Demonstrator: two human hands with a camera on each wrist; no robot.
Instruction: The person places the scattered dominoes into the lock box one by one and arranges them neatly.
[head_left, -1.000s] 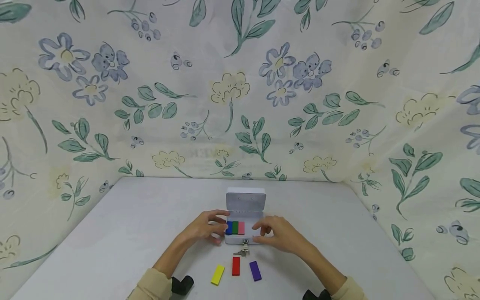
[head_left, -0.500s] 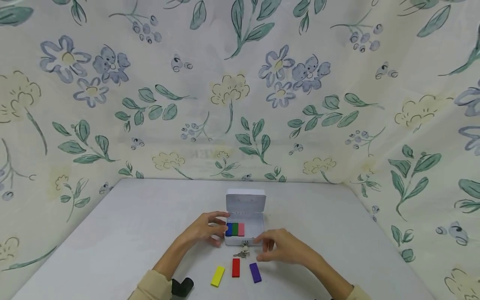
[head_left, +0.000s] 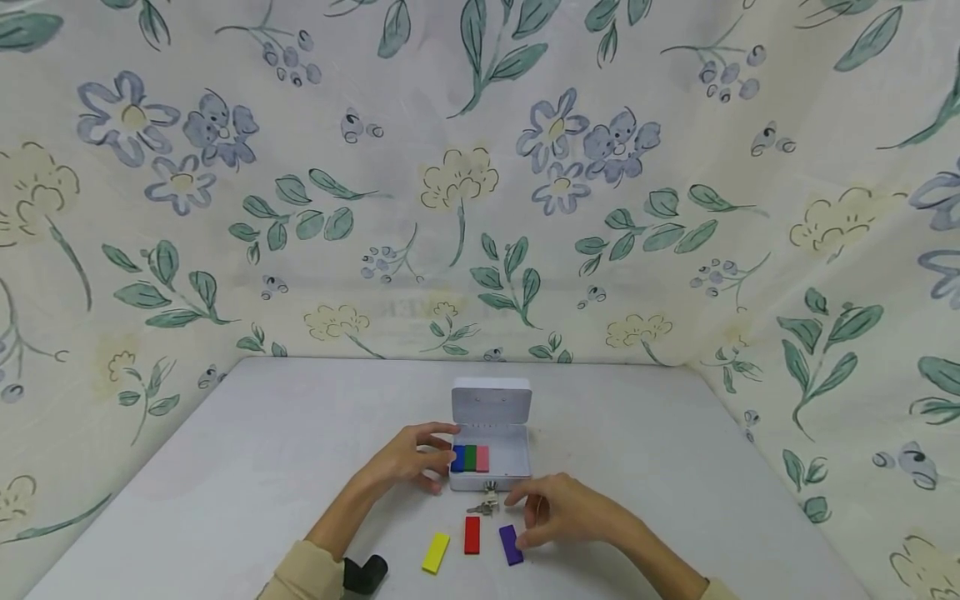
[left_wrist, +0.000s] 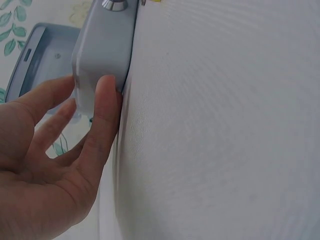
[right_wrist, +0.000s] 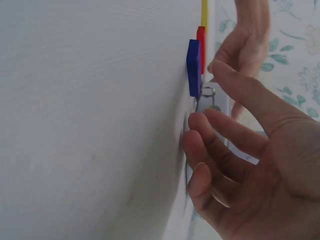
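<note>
A white metal cash box (head_left: 512, 450) stands with its lid (head_left: 491, 404) raised. Inside, at its left end, blue (head_left: 458, 458), green (head_left: 470, 458) and pink (head_left: 483, 458) blocks lie side by side. My left hand (head_left: 405, 458) touches the box's left end with extended fingers, as the left wrist view shows. My right hand (head_left: 573, 508) is in front of the box, its thumb overlapping a purple block (head_left: 510, 542) in the head view. The right wrist view shows that hand (right_wrist: 250, 150) with loosely bent fingers and nothing between them, the purple block (right_wrist: 193, 67) beyond the fingertips.
Keys (head_left: 483, 507) hang at the lock on the box's front. Nearer the person lie a red block (head_left: 472, 535) and a yellow block (head_left: 435, 553) on the white table (head_left: 300, 433). A floral cloth (head_left: 450, 275) hangs behind and at the sides.
My right hand has come from over the box's right end, towards the person, down to the purple block. My left hand has stayed at the box's left end.
</note>
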